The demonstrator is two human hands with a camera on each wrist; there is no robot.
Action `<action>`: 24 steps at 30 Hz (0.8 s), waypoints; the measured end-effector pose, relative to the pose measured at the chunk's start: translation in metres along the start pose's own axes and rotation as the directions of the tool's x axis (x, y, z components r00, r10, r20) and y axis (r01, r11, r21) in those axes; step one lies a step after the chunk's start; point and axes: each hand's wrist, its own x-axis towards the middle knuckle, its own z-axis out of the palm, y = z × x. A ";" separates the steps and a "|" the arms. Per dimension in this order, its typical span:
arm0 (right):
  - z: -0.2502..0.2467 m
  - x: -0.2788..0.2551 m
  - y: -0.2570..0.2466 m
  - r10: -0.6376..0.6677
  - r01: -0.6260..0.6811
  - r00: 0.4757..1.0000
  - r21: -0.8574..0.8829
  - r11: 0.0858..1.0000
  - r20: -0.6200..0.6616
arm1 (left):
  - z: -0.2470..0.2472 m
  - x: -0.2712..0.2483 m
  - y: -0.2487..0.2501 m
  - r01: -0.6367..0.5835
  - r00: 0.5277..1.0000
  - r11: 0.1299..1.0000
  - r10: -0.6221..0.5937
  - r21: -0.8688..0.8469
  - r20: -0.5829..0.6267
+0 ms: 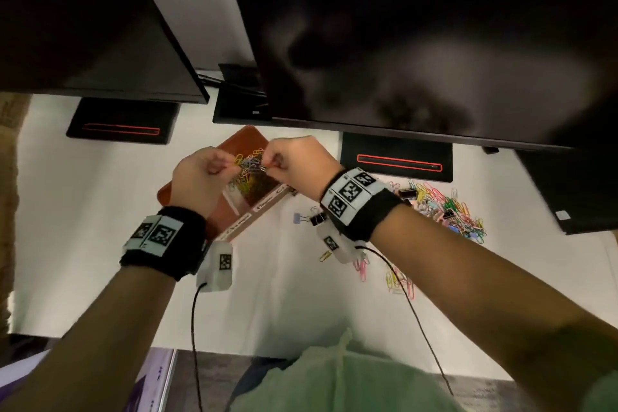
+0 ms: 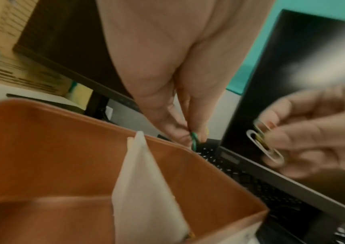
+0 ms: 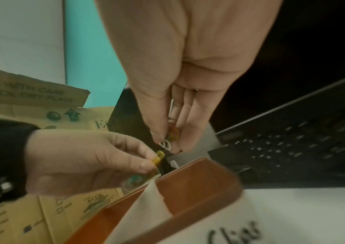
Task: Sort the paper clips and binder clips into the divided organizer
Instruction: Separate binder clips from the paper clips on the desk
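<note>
Over the brown divided organizer (image 1: pixel 242 141) both hands work at one tangle of coloured paper clips (image 1: pixel 250 161). My left hand (image 1: pixel 230 166) pinches its left side; in the left wrist view a green clip (image 2: pixel 194 142) shows between finger and thumb. My right hand (image 1: pixel 268 164) pinches the right side, holding a white clip (image 2: pixel 265 147) and several coloured ones (image 3: pixel 172 134). A white paper divider (image 2: pixel 144 189) splits the organizer, and yellow clips (image 1: pixel 245 185) lie in one compartment. The loose pile of paper clips and binder clips (image 1: pixel 448 207) lies to the right on the white desk.
Two dark monitors hang over the desk on black stands (image 1: pixel 120 122) (image 1: pixel 396 157). A laptop keyboard (image 3: pixel 282 148) sits just behind the organizer. A cardboard box (image 3: pixel 31 102) stands at the left. Two binder clips (image 1: pixel 311 218) and stray pink and yellow clips (image 1: pixel 398 279) lie nearer me.
</note>
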 end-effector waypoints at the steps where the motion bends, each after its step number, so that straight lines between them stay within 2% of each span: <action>1: 0.009 0.015 -0.008 0.013 -0.013 1.000 0.008 1.000 -0.012 | 0.000 0.006 -0.005 0.028 0.999 0.999 -0.029 0.041 0.029; 4: 0.029 0.041 -0.017 0.114 -0.114 0.992 -0.010 0.993 0.060 | 0.003 0.005 -0.009 0.067 0.996 0.997 -0.070 0.046 0.048; 7: 0.031 0.025 -0.007 0.096 -0.096 0.995 0.029 0.995 0.027 | 0.001 -0.013 -0.003 -0.148 0.989 0.977 0.145 0.156 0.028; 10: 0.022 -0.022 0.016 0.078 -0.078 0.997 0.014 0.997 0.004 | 0.016 -0.042 -0.003 -0.271 0.956 0.957 0.255 0.105 0.149; 13: 0.013 -0.081 0.046 0.216 -0.206 0.970 -0.095 0.974 0.114 | 0.050 -0.065 -0.011 -0.265 0.907 0.961 0.222 0.077 0.358; 17: 0.025 -0.143 0.077 0.439 -0.381 0.861 -0.246 0.891 0.256 | 0.100 -0.079 -0.029 -0.228 0.835 0.962 0.116 0.148 0.538; 20: 0.040 -0.164 0.088 0.506 -0.435 0.827 -0.293 0.851 0.244 | 0.127 -0.085 -0.035 -0.271 0.787 0.934 0.077 0.231 0.613; 24: 0.058 -0.162 0.098 0.539 -0.502 0.827 -0.220 0.836 0.160 | 0.143 -0.085 -0.042 -0.335 0.791 0.900 0.107 0.280 0.602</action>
